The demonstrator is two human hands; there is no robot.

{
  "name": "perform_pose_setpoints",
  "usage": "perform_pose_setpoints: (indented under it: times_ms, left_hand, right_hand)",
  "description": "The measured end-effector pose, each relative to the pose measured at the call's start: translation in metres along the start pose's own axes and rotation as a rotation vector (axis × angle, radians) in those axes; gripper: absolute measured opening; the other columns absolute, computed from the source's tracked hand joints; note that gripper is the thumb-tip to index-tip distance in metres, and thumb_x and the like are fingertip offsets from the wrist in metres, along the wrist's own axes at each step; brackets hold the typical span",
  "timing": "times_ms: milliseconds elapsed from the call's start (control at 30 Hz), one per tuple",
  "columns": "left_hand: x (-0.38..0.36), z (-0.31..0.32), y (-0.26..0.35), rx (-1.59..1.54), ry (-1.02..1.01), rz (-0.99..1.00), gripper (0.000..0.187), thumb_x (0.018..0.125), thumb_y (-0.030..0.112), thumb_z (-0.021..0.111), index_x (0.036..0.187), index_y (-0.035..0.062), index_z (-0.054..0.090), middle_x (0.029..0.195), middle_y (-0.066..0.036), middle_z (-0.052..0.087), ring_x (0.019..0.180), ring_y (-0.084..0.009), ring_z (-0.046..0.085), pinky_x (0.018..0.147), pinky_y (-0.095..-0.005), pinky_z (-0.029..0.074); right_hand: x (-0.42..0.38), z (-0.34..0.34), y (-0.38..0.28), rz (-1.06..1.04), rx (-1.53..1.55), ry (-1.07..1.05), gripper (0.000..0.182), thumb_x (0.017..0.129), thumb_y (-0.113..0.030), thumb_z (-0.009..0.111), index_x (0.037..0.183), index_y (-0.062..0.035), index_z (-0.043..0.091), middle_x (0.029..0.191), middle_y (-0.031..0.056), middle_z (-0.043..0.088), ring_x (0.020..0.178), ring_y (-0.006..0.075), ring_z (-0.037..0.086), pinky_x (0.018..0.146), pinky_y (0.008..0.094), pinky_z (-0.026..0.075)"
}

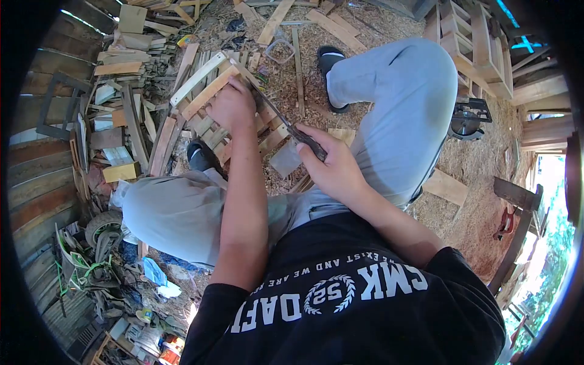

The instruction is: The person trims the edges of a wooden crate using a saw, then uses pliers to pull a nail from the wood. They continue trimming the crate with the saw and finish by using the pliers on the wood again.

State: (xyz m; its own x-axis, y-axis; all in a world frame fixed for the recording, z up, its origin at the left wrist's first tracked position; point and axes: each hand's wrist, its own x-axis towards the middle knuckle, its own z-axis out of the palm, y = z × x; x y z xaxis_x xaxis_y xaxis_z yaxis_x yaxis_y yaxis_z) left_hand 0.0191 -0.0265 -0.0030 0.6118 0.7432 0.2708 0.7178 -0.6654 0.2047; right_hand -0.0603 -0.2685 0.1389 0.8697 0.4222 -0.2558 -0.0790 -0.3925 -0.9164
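Observation:
My right hand [331, 161] is closed around the dark handle of a long, narrow, dark-bladed tool [267, 100]; its exact kind is hard to make out. The blade slants up and left, along the side of a small slatted wooden frame [198, 79]. My left hand [232, 108] grips this frame by one of its pale slats, fingers curled over the wood close to the blade. The frame stands tilted on the ground between my feet. My left fingertips are partly hidden by the hand itself.
Scrap wood [125, 67] is heaped at the left. A circular saw [467, 121] rests on the shavings beyond my right knee, below a slatted wooden structure [474, 45]. A clear plastic container [280, 52] and loose boards [337, 30] lie ahead.

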Motion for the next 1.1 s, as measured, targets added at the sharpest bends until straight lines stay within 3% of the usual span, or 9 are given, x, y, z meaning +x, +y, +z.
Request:
perform_pose_setpoints:
  times_ms: [200, 400, 467, 500, 600, 667, 900, 967, 1100]
  left_hand:
    - [0.001, -0.002, 0.000, 0.021, -0.052, -0.008, 0.059, 0.112, 0.043, 0.047, 0.082, 0.0082, 0.085, 0.081, -0.018, 0.080, 0.077, -0.0350, 0.077, 0.089, -0.0528, 0.051]
    - [-0.002, -0.008, 0.006, 0.032, -0.084, -0.009, 0.060, 0.112, 0.044, 0.047, 0.080, 0.0087, 0.084, 0.077, -0.016, 0.079, 0.072, -0.0352, 0.076, 0.089, -0.0523, 0.050]
    - [-0.001, -0.011, 0.004, 0.058, -0.094, -0.009, 0.060, 0.112, 0.044, 0.047, 0.080, 0.0086, 0.084, 0.075, -0.016, 0.078, 0.070, -0.0352, 0.076, 0.089, -0.0521, 0.050]
    - [0.001, -0.009, 0.003, 0.052, -0.107, -0.013, 0.061, 0.112, 0.044, 0.047, 0.079, 0.0086, 0.083, 0.074, -0.016, 0.078, 0.070, -0.0351, 0.076, 0.088, -0.0517, 0.050]
    - [-0.004, -0.007, 0.005, 0.022, -0.087, -0.016, 0.063, 0.112, 0.047, 0.047, 0.077, 0.0081, 0.083, 0.073, -0.018, 0.077, 0.067, -0.0364, 0.075, 0.087, -0.0528, 0.051]
    - [0.001, -0.003, 0.002, 0.000, -0.043, -0.011, 0.065, 0.112, 0.049, 0.047, 0.077, 0.0076, 0.083, 0.073, -0.020, 0.077, 0.066, -0.0378, 0.075, 0.085, -0.0542, 0.053]
    - [-0.002, -0.007, 0.000, 0.001, -0.095, 0.001, 0.063, 0.112, 0.049, 0.047, 0.084, 0.0070, 0.084, 0.079, -0.020, 0.078, 0.072, -0.0371, 0.077, 0.082, -0.0524, 0.054]
    - [-0.003, -0.007, 0.002, 0.032, -0.108, 0.015, 0.063, 0.112, 0.050, 0.046, 0.084, 0.0071, 0.084, 0.079, -0.019, 0.079, 0.073, -0.0368, 0.077, 0.083, -0.0522, 0.054]
    - [0.001, -0.009, 0.004, 0.044, -0.183, -0.039, 0.064, 0.113, 0.050, 0.044, 0.088, 0.0078, 0.086, 0.081, -0.019, 0.080, 0.077, -0.0359, 0.078, 0.086, -0.0514, 0.054]
  right_hand:
    - [0.004, 0.003, 0.000, 0.000, 0.024, 0.005, 0.048, 0.105, -0.024, 0.068, 0.142, 0.0049, 0.066, 0.114, 0.0255, 0.079, 0.099, 0.0307, 0.079, 0.089, 0.0393, 0.060]
    - [-0.009, 0.004, 0.005, -0.064, -0.026, 0.010, 0.046, 0.105, -0.023, 0.067, 0.141, 0.0051, 0.066, 0.113, 0.0275, 0.078, 0.103, 0.0379, 0.079, 0.092, 0.0421, 0.060]
    - [-0.010, 0.004, 0.000, -0.029, -0.031, -0.037, 0.045, 0.109, -0.017, 0.066, 0.148, 0.0052, 0.062, 0.128, 0.0184, 0.077, 0.120, 0.0188, 0.072, 0.105, 0.0336, 0.054]
    - [-0.011, 0.004, -0.006, -0.028, -0.032, -0.043, 0.045, 0.109, -0.017, 0.066, 0.148, 0.0052, 0.062, 0.128, 0.0184, 0.077, 0.120, 0.0188, 0.072, 0.105, 0.0336, 0.054]
    - [-0.015, 0.004, -0.018, 0.053, -0.076, -0.067, 0.045, 0.108, -0.018, 0.067, 0.148, 0.0049, 0.062, 0.129, 0.0206, 0.077, 0.120, 0.0217, 0.073, 0.105, 0.0349, 0.054]
    - [-0.019, 0.003, -0.006, -0.120, -0.096, 0.041, 0.045, 0.105, -0.024, 0.067, 0.139, 0.0052, 0.066, 0.117, 0.0304, 0.076, 0.108, 0.0418, 0.077, 0.093, 0.0455, 0.060]
    - [-0.007, 0.008, -0.018, 0.023, -0.098, -0.008, 0.046, 0.104, -0.025, 0.067, 0.139, 0.0049, 0.067, 0.105, 0.0308, 0.077, 0.096, 0.0436, 0.078, 0.088, 0.0486, 0.060]
    - [-0.017, -0.001, -0.020, -0.016, -0.133, -0.036, 0.046, 0.108, -0.022, 0.066, 0.145, 0.0046, 0.064, 0.131, 0.0252, 0.076, 0.121, 0.0288, 0.075, 0.104, 0.0368, 0.055]
    - [-0.018, -0.003, -0.043, 0.080, -0.184, -0.063, 0.046, 0.107, -0.023, 0.067, 0.144, 0.0050, 0.065, 0.128, 0.0255, 0.076, 0.120, 0.0304, 0.076, 0.103, 0.0370, 0.055]
